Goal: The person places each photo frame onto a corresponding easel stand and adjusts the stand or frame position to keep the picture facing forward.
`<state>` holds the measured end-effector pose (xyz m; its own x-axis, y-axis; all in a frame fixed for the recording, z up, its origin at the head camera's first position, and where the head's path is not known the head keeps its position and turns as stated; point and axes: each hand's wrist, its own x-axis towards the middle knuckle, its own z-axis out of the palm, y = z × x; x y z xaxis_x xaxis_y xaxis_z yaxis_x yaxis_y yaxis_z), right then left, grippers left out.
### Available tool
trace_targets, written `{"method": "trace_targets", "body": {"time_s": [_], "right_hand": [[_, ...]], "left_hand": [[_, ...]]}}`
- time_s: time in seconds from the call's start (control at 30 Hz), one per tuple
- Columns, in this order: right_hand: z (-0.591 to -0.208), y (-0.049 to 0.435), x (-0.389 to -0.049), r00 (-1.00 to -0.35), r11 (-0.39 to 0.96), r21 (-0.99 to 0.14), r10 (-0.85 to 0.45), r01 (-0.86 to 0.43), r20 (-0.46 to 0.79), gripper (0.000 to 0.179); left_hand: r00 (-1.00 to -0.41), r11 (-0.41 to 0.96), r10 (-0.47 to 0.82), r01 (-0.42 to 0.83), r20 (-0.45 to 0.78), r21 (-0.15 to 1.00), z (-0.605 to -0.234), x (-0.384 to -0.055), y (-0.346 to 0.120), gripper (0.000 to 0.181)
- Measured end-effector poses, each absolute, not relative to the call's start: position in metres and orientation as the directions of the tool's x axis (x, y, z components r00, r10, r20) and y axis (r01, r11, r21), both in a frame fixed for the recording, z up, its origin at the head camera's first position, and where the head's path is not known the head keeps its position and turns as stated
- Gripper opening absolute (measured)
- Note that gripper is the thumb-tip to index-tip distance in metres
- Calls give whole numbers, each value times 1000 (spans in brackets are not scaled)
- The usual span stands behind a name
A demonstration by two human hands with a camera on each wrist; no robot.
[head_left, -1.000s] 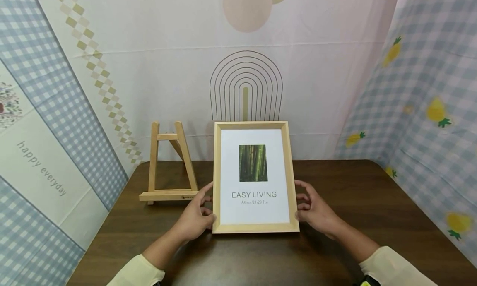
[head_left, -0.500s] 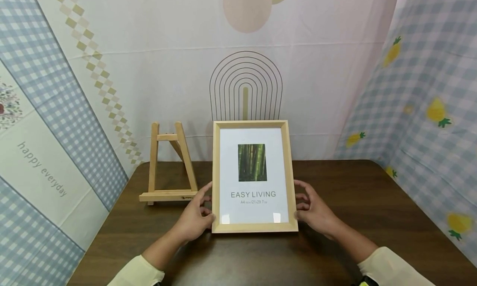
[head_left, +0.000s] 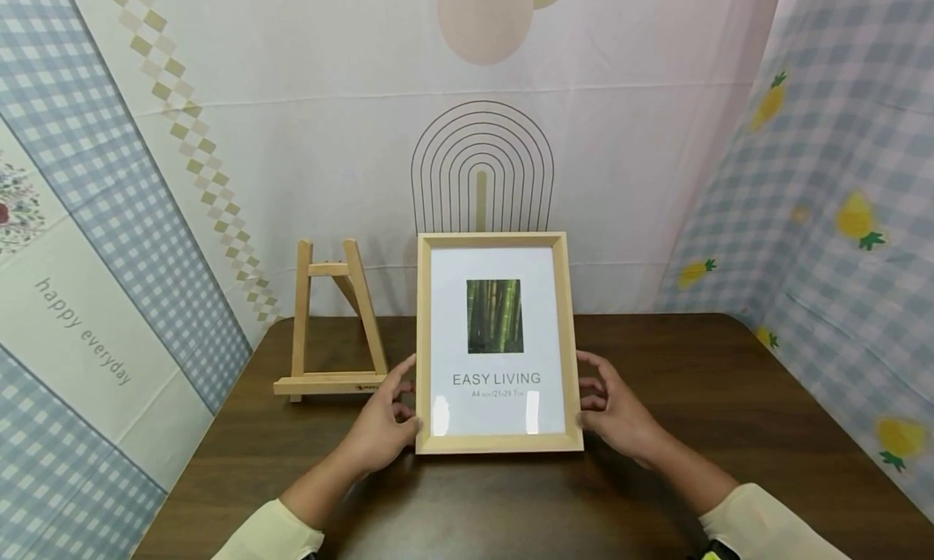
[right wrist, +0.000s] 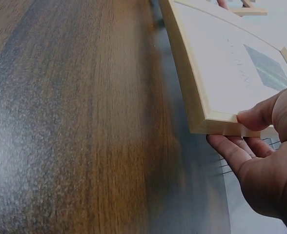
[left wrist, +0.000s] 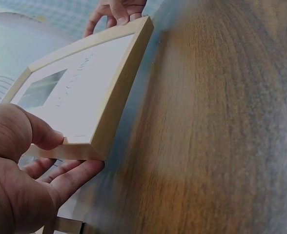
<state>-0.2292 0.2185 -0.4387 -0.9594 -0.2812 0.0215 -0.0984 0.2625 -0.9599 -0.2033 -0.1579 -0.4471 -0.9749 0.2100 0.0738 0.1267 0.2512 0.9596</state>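
A white printed backdrop (head_left: 328,163) fills the rear in the head view, with a rainbow-arch motif at its centre; a blue gingham cloth printed with pineapples (head_left: 803,244) hangs on the right. Below spreads the dark brown tabletop (head_left: 686,374), whose streaky wood grain comes out far more clearly in the two wrist views.

The pale wooden picture frame (head_left: 499,443) is held between both hands over the middle of the tabletop, tilted back with its front to the head camera; whether its lower edge touches the tabletop I cannot tell. The wrist views add its depth, showing thick side walls. To its left a small wooden easel (head_left: 332,383) stands on the tabletop, seen nearly whole by the head camera and only in fragments by the wrist cameras.

The left hand (head_left: 384,422) and right hand (head_left: 619,414) grip opposite sides near the lower corners. In the head view the fingers are partly hidden; each wrist view shows its thumb on the front rim and the other fingers bent against the outer side and back, a narrow pinch.

The bamboo photo (head_left: 495,317) shows sharply only from the head, as does the "EASY LIVING" lettering (head_left: 497,378).
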Motion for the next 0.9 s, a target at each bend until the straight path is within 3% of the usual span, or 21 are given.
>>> {"method": "trace_targets", "body": {"time_s": [0.9], "right_hand": [[-441, 214, -231, -963, 310, -938, -259, -156, 74, 89]], "left_hand": [[-977, 316, 169, 178, 129, 932, -448, -206, -159, 93]]}}
